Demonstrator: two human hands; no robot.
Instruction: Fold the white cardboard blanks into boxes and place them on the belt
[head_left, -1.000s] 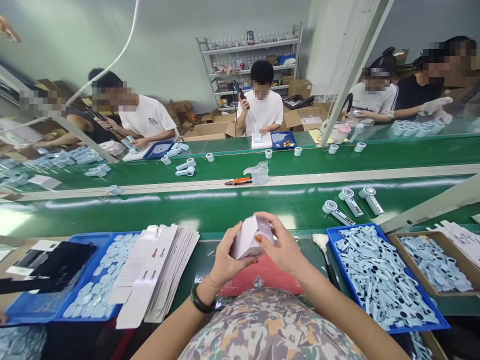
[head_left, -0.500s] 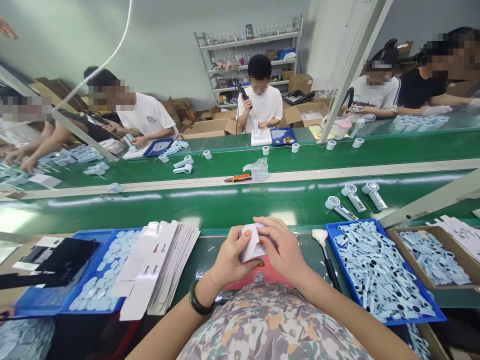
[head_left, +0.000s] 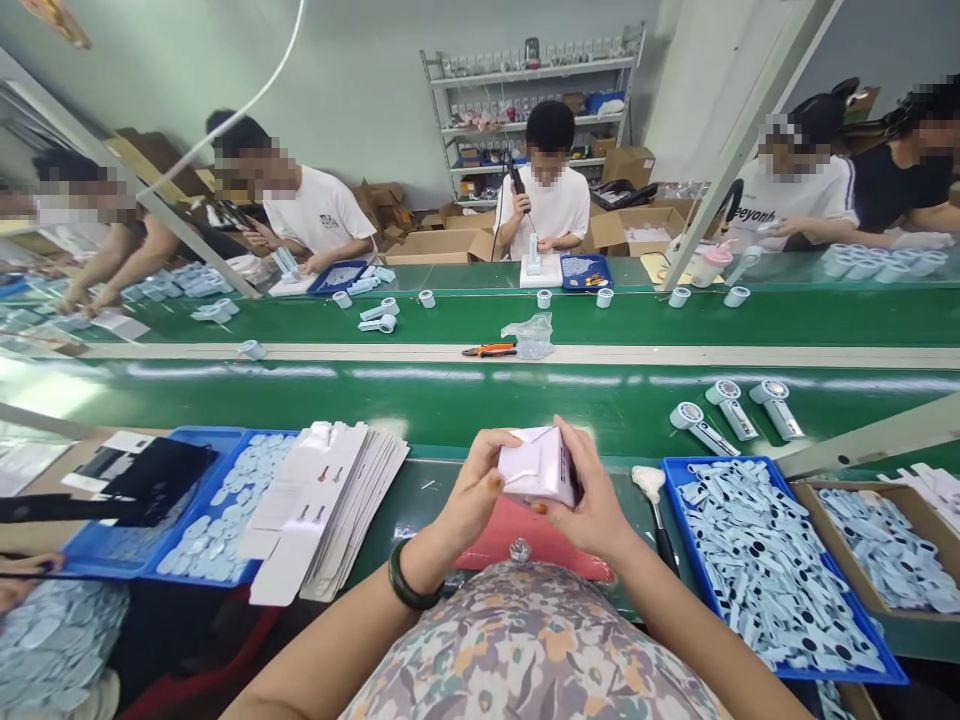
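Observation:
A small white cardboard box (head_left: 534, 468) is held between my two hands over the near edge of the bench. My left hand (head_left: 474, 490) grips its left side, thumb near the front edge. Around the right side wraps my right hand (head_left: 589, 490), its fingers along the far edge and the thumb underneath. The end of the box facing me looks folded shut, with a flap across it. Below the box lies a red surface (head_left: 510, 535), partly covered by my hands. To the left stands a stack of flat white cartons (head_left: 300, 490).
A blue tray of light-blue parts (head_left: 772, 560) is at right, beside a cardboard box of parts (head_left: 892, 545) and a black-handled tool (head_left: 661, 520). Handheld fans (head_left: 727, 408) lie on the green conveyor (head_left: 450, 400). Orange-handled pliers (head_left: 491, 350) lie farther back. Co-workers sit opposite.
The box has turned between my hands, and its folded end now faces me. My right hand has moved from the top flap to the box's right side. The view has shifted slightly.

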